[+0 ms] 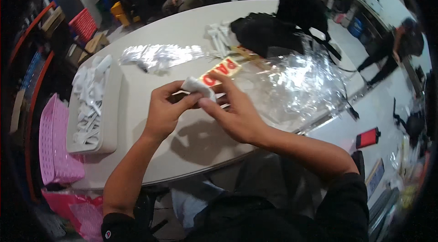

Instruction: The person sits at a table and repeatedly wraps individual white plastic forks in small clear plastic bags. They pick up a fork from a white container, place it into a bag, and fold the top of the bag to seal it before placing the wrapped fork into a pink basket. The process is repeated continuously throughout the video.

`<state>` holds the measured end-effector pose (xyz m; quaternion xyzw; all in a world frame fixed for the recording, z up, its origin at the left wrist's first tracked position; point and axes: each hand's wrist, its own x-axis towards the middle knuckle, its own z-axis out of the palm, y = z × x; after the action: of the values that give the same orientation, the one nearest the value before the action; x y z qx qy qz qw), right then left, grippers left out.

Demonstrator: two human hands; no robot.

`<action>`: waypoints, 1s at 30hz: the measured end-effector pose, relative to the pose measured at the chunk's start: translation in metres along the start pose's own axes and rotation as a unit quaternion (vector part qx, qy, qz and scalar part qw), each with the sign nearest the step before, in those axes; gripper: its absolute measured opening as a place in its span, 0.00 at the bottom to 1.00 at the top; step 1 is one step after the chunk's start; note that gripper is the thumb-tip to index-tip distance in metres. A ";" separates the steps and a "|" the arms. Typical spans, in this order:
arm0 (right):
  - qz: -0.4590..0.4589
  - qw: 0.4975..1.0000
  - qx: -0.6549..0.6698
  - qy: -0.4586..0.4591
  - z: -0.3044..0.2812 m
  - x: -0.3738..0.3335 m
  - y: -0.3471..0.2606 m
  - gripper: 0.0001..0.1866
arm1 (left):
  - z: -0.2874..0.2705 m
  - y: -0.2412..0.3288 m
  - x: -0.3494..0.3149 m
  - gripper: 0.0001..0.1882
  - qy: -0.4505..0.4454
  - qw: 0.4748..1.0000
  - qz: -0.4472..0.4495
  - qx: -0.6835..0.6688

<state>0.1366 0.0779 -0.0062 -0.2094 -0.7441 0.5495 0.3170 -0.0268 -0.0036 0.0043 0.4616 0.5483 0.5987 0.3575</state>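
Observation:
Above the middle of the table, my left hand (165, 109) pinches one side of a small white folded piece (197, 86), its thumb on the near edge. My right hand (237, 112) grips the other side, thumb and fingers closed around it. The piece looks soft and curved; its exact kind does not show. Just behind it lies a pale yellow strip with red lettering (228, 67), partly hidden by my right fingers. To the left stands a white plastic bin (114, 119) full of loose white pieces (91, 91).
A pink perforated basket (54, 146) is left of the bin. Clear plastic bags (301, 84) and a black bag (264, 32) cover the table's right side. Shiny clear packets (159, 55) and white sticks (219, 41) lie farther back. People are beyond the table (187, 7).

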 end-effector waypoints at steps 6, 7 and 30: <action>-0.015 0.998 0.051 -0.036 0.007 0.000 0.000 0.19 | -0.004 -0.005 -0.005 0.12 -0.027 0.998 0.043 0.046; -0.033 0.998 0.048 -0.031 0.006 -0.002 0.000 0.18 | -0.009 -0.009 -0.002 0.12 -0.027 0.994 0.067 0.085; 0.149 0.975 0.057 -0.158 0.022 -0.024 -0.003 0.24 | -0.050 0.015 0.020 0.17 -0.212 0.973 0.035 0.083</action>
<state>0.1385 0.0461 -0.0134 -0.2098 -0.7128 0.6581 0.1216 -0.0794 -0.0033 0.0239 0.6250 0.4912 0.4523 0.4045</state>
